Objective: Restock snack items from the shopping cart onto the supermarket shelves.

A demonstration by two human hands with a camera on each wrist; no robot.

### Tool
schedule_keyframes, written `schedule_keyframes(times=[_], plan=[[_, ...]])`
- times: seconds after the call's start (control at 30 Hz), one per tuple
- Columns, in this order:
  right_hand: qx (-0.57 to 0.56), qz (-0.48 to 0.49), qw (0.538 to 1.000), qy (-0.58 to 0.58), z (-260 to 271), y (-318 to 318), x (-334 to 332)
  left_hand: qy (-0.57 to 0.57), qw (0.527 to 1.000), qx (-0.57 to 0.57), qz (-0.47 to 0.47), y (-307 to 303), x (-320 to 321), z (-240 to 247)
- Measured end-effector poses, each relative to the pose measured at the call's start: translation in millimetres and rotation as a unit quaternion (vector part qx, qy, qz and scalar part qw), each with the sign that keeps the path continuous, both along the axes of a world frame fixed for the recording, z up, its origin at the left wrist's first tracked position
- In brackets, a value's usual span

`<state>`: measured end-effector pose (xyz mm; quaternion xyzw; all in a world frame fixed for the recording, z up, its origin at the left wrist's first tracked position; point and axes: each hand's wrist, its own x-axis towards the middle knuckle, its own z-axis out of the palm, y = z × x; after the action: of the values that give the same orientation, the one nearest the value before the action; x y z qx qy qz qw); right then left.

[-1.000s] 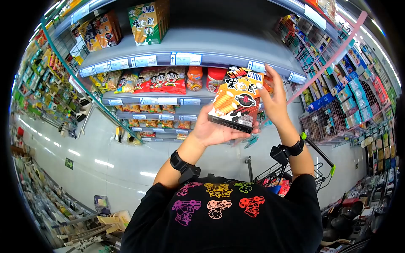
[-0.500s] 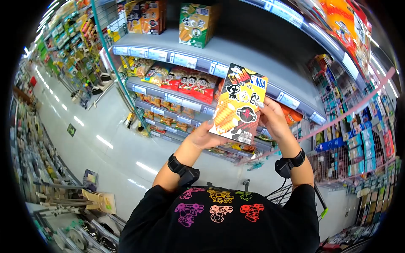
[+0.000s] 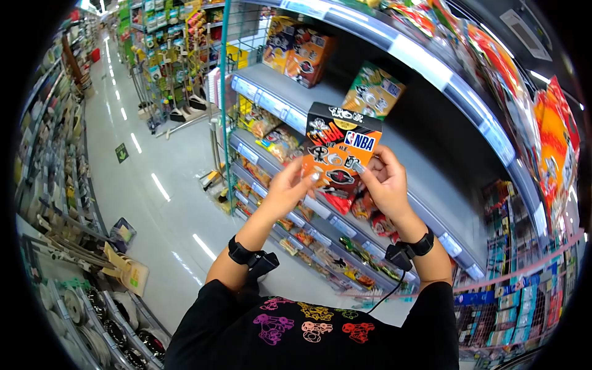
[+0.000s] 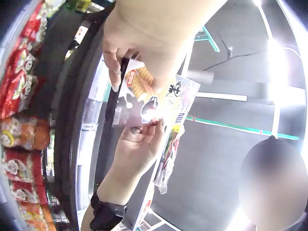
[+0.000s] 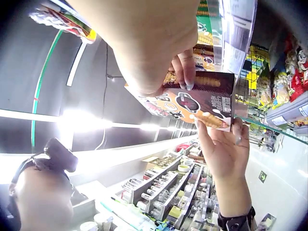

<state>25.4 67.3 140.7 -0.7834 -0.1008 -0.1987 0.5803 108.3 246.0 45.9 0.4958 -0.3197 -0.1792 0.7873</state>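
Note:
Both hands hold an orange and black snack box with an NBA logo, its top tilted toward the head camera. The left hand pinches the box's lower left side, thumb on the front. On the other side the right hand grips with its thumb on the front and fingers behind. In the left wrist view the box lies between the left hand and the right hand. The right wrist view has the box between the right hand and the left hand.
Orange boxes and a green box stand on the shelf behind the held box. Bagged snacks hang at upper right. Lower shelves hold more bags. The aisle floor runs along the left.
The view has turned, so the shelves now slant and sit further right. The box has tipped to show its top face. The right hand, loosely touching earlier, grips the box's side.

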Motion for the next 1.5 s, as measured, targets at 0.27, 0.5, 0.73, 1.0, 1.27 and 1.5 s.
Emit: schedule_keyframes(times=[0.27,0.5,0.73,1.0,1.27,1.5], plan=[[-0.085,-0.09,0.982,-0.142,24,38,132,-0.301,0.895,0.054,0.326,18,132,52],[-0.053,-0.16,0.971,-0.169,18,28,217,-0.432,0.803,0.127,0.39,6,226,65],[-0.174,-0.209,0.958,-0.087,21,18,252,-0.409,0.827,0.147,0.357,-10,269,59],[-0.154,-0.217,0.958,-0.106,12,13,249,-0.372,0.822,0.149,0.404,-21,261,62],[-0.159,-0.244,0.955,-0.05,0,9,255,-0.432,0.782,0.173,0.414,-22,264,56],[-0.152,-0.266,0.951,-0.026,-5,5,257,-0.486,0.735,0.185,0.435,-22,264,55]])
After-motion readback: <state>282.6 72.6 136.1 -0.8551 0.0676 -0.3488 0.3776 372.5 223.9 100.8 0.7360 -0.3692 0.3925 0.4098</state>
